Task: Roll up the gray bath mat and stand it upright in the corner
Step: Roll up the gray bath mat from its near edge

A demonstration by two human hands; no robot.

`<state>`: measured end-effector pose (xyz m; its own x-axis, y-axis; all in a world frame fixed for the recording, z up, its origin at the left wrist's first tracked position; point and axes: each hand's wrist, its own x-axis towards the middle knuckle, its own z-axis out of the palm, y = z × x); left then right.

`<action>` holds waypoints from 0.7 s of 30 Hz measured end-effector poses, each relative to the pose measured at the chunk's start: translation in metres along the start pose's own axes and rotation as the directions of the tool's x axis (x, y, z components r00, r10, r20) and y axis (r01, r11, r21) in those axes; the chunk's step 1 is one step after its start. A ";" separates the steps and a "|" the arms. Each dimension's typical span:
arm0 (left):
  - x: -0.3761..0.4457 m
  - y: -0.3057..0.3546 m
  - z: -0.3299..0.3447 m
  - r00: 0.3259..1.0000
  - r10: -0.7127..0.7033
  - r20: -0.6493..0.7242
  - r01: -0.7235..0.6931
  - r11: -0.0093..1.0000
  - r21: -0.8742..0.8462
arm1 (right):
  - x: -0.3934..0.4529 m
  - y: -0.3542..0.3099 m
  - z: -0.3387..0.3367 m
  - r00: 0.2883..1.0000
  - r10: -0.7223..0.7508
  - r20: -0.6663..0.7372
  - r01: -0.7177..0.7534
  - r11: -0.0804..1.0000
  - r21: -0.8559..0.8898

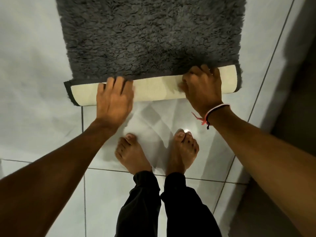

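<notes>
The gray shaggy bath mat (pixel 150 35) lies flat on the white tiled floor, stretching away from me. Its near end is curled over into a low roll (pixel 157 88) that shows the cream underside. My left hand (pixel 113 98) lies palm-down on the left part of the roll, fingers curled over its top. My right hand (pixel 202 88) grips the right part of the roll, fingertips tucked into the gray pile. A braided band sits on my right wrist.
My bare feet (pixel 157 151) stand on the white tiles (pixel 42 117) just behind the roll. A dark wall or door (pixel 297 100) runs along the right side. Grout lines cross the floor.
</notes>
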<state>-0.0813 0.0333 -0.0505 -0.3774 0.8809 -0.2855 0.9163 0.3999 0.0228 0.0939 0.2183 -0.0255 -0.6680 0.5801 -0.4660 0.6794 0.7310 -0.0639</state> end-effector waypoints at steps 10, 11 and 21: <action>-0.003 -0.001 0.018 0.992 0.055 0.115 -0.053 0.998 -0.021 | -0.021 -0.012 0.019 1.000 0.019 -0.007 -0.019 0.999 0.028; -0.008 0.000 0.016 0.994 0.042 0.098 -0.038 0.998 -0.042 | -0.027 -0.015 0.019 0.999 0.046 -0.012 -0.046 0.998 0.053; -0.014 0.001 -0.031 0.899 -0.019 0.438 0.095 0.984 -0.153 | -0.059 -0.021 -0.015 0.975 0.020 0.221 -0.008 0.998 -0.054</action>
<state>-0.0792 0.0291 -0.0169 -0.2978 0.6736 -0.6764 0.8446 0.5161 0.1422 0.1143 0.1738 0.0170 -0.5704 0.5010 -0.6509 0.6675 0.7445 -0.0118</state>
